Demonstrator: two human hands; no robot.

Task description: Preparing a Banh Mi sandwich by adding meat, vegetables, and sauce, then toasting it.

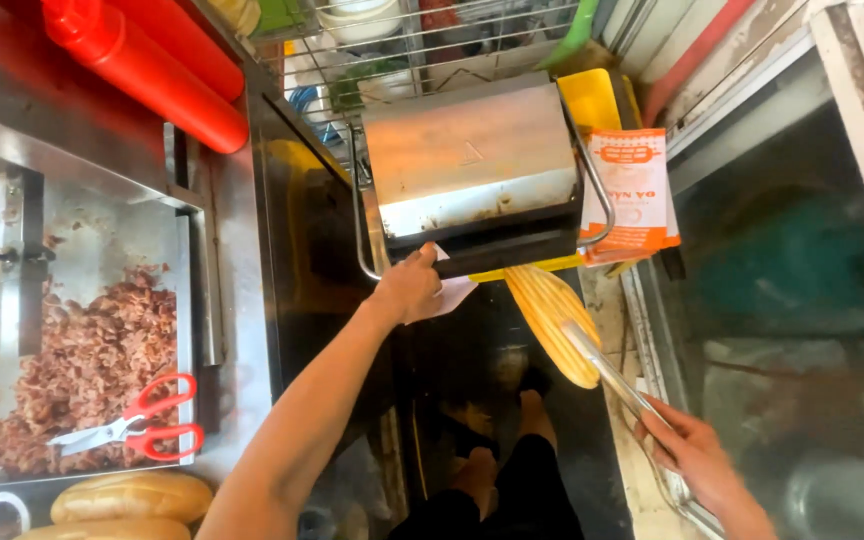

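Right hand closed on tongs (pressed bread)

Looks like a street food stall or small sandwich kitchen: steel tray of shredded cooked meat at nine o'clock, bread rolls at seven, red sauce bottles at eleven, metal sandwich press at twelve.

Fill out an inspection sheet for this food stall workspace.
Surface: steel counter, greasy.
Job's things: closed sandwich press; pressed, ridged flatbread gripped in metal tongs; white paper under the press.
Clutter: shredded meat tray with red scissors; bread rolls; red squeeze bottles; orange paper bags.
Grippers: left hand at the press front; right hand holds the tongs.
Cables: nothing seen.
Surroundings: wire rack, glass case.
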